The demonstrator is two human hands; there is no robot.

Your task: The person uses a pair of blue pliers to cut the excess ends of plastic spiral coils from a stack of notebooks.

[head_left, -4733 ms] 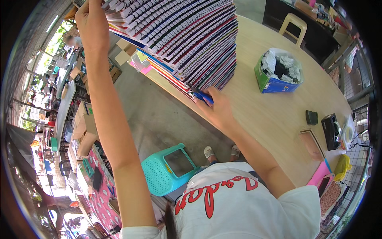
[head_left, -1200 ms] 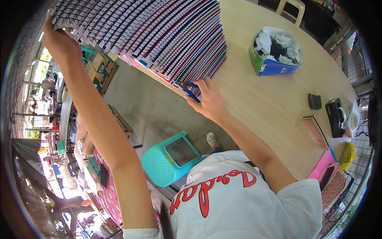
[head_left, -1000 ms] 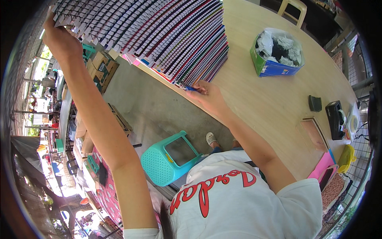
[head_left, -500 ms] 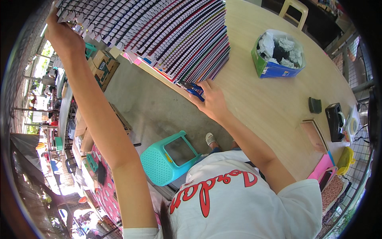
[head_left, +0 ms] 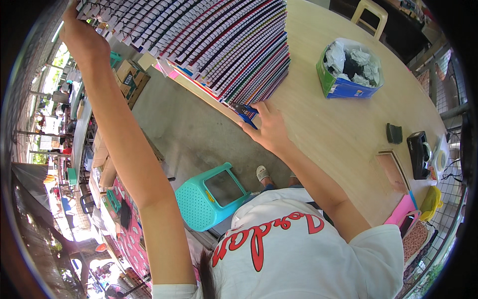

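Observation:
A tall stack of wire-bound notebooks (head_left: pixel 199 45) stands at the table's edge, its rows of wire loops and coloured cover edges facing me. My left hand (head_left: pixel 85 42) reaches to the top of the stack at the far left; its fingers are mostly hidden or beyond the view's rim. At the stack's bottom corner, my right hand (head_left: pixel 271 127) is closed round a small pair of blue-handled wire cutters (head_left: pixel 246 115). The jaws point at the bindings of the lowest notebooks; whether they touch a wire is too small to tell.
The stack rests on a pale round table (head_left: pixel 338 134). On it are a blue-green box with crumpled plastic (head_left: pixel 352 89), a small black block (head_left: pixel 394 133), a black tape dispenser (head_left: pixel 419 153) and a wooden piece (head_left: pixel 392 170). Below stands a turquoise stool (head_left: pixel 199 204).
My right hand and the wire cutters have shifted very slightly right and down, staying by the bottom corner. The cutters' handles look a little farther apart. My left hand stays at the stack's top.

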